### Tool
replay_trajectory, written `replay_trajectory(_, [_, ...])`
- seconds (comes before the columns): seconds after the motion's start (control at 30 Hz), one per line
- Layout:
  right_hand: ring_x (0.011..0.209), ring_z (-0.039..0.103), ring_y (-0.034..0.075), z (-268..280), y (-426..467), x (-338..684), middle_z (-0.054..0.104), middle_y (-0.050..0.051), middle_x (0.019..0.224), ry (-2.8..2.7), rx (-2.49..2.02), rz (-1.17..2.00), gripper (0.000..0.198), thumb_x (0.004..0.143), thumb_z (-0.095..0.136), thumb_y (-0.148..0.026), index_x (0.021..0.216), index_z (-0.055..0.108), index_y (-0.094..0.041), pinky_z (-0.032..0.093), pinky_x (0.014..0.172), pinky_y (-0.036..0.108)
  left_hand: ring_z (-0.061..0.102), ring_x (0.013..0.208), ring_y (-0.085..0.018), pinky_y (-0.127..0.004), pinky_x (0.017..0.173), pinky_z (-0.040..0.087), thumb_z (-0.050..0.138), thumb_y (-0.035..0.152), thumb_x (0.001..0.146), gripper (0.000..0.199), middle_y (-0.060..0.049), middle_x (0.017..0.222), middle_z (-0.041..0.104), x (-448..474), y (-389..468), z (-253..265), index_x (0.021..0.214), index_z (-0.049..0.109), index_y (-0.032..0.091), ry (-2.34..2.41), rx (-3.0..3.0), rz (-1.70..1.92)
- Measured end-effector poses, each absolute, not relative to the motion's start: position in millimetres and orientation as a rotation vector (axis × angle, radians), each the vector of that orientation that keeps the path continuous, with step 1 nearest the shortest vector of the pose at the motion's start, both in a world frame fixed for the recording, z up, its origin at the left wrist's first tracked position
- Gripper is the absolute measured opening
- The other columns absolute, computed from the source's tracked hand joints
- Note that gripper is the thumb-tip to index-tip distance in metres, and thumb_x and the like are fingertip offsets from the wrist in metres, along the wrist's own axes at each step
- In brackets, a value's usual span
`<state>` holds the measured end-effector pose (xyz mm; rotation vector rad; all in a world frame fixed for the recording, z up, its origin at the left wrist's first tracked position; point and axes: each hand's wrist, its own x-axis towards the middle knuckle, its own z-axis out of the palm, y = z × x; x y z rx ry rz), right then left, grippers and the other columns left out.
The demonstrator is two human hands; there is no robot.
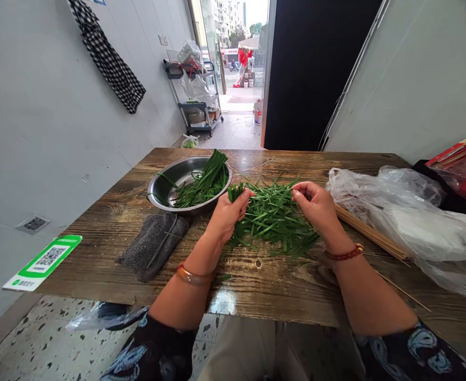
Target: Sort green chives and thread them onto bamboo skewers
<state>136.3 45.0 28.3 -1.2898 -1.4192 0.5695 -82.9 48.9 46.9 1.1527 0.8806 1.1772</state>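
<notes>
My left hand (225,216) is closed around a small bunch of garlic chives (235,191), whose cut ends stick up above the thumb. To its right, my right hand (317,207) has thumb and forefinger pinched together at the far edge of the pile; whatever is between them is too small to make out. Loose green chive leaves (276,214) lie heaped on the wooden table between and below both hands. Just beyond my left hand stands a steel bowl (153,197) with more chives (211,177) in it, some leaning over its far right rim.
A dark mesh bundle (153,246) lies in front of the bowl. Thin bamboo skewers (370,233) and crumpled clear plastic bags (423,222) occupy the table's right side. A green QR-code card (44,263) sits at the left edge. Past the table stands a cart (199,100) by the doorway.
</notes>
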Motion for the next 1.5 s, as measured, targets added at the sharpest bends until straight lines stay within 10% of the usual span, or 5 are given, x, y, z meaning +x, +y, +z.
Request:
replay_trajectory(0.3, [0.06, 0.053, 0.014, 24.0, 35.6, 102.0, 0.059, -0.002, 0.065, -1.454, -1.197, 0.885, 0.014, 0.077, 0.058, -0.031, 0.084, 0.062, -0.02, 0.04, 0.056, 0.026, 0.036, 0.053, -0.006, -0.02, 0.051, 0.028, 0.08, 0.026, 0.064, 0.038, 0.006, 0.056, 0.044, -73.9, 39.8, 50.0, 0.099, 0.073, 0.014, 0.964, 1.465, 1.096])
replay_trajectory(0.57, [0.06, 0.055, 0.013, 24.6, 25.0, 84.6, 0.065, -0.002, 0.067, -1.818, -1.228, 0.72, 0.01, 0.081, 0.057, -0.025, 0.078, 0.065, -0.02, 0.04, 0.059, 0.025, 0.052, 0.064, -0.01, -0.021, 0.059, 0.04, 0.076, 0.031, 0.069, 0.021, -0.001, 0.069, 0.061, -72.9, 41.8, 47.7, 0.075, 0.069, 0.013, 0.987, 1.428, 1.167])
replay_trajectory(0.77, [0.09, 0.064, 0.021, 14.3, 53.1, 132.8, 0.072, 0.007, 0.099, -1.718, -1.317, 0.474, 0.025, 0.087, 0.051, -0.027, 0.101, 0.07, -0.019, 0.048, 0.083, 0.035, 0.029, 0.045, -0.004, -0.018, 0.043, 0.019, 0.072, 0.041, 0.073, 0.03, 0.008, 0.052, 0.036, -80.1, 49.1, 45.2, 0.08, 0.064, 0.013, 0.942, 1.197, 1.24])
replay_trajectory(1.2, [0.133, 0.045, 0.026, -23.8, 107.0, 167.2, 0.047, 0.009, 0.148, -2.246, -1.651, -0.1, 0.064, 0.082, 0.046, -0.009, 0.145, 0.044, -0.02, 0.037, 0.109, 0.044, 0.061, 0.07, -0.013, -0.026, 0.069, 0.05, 0.072, 0.042, 0.073, 0.032, -0.003, 0.072, 0.065, -85.6, 51.7, 38.7, 0.077, 0.059, 0.013, 0.728, 0.972, 1.245])
replay_trajectory(1.5, [0.102, 0.06, 0.031, 5.8, 115.0, 159.4, 0.07, 0.013, 0.106, -2.408, -1.846, -0.169, 0.032, 0.08, 0.058, -0.021, 0.108, 0.072, -0.021, 0.045, 0.086, 0.041, 0.042, 0.042, -0.004, -0.017, 0.042, 0.032, 0.063, 0.028, 0.083, 0.017, 0.006, 0.054, 0.049, -85.8, 55.0, 37.4, 0.077, 0.056, 0.013, 0.728, 0.953, 1.26])
